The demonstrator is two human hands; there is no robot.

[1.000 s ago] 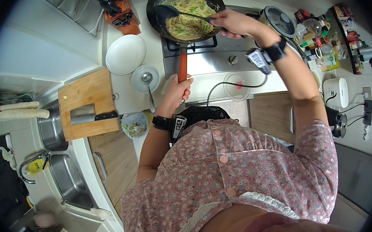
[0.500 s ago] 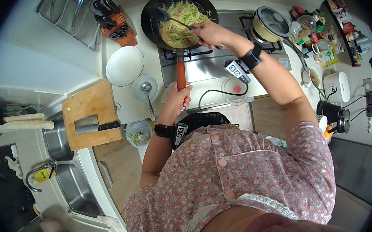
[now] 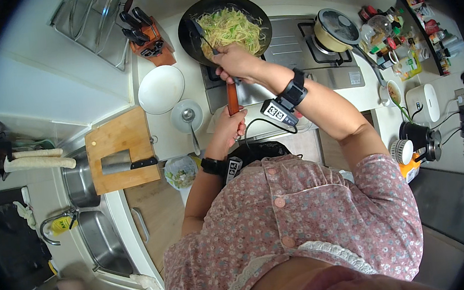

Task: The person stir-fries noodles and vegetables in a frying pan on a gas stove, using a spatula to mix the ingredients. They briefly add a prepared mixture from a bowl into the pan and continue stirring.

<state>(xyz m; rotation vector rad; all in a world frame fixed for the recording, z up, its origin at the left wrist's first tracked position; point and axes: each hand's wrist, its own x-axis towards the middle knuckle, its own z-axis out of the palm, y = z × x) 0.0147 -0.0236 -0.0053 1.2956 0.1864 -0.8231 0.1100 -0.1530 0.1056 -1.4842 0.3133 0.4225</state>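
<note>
A dark wok (image 3: 190, 43) sits on the left burner of the stove, with pale yellow-green shredded food (image 3: 235, 27) in it. My left hand (image 3: 229, 127) is closed around the end of the wok's reddish-brown handle (image 3: 232, 98). Above that handle, my right hand (image 3: 237, 63) grips a black spatula (image 3: 198, 28). Its head lies at the left inner side of the wok, beside the food. The lower end of the spatula is partly hidden by my right hand.
Left of the stove are a white plate (image 3: 161, 89), a bowl (image 3: 176, 114) with a ladle (image 3: 193, 134) and a knife block (image 3: 152, 48). A cleaver (image 3: 116, 163) lies on a cutting board (image 3: 126, 133) by the sink (image 3: 105, 239). A lidded pot (image 3: 337, 27) stands on the right burner.
My right hand has moved left with the spatula, from the wok's right side to above its handle. The shredded food has spread toward the right. My left hand keeps its hold.
</note>
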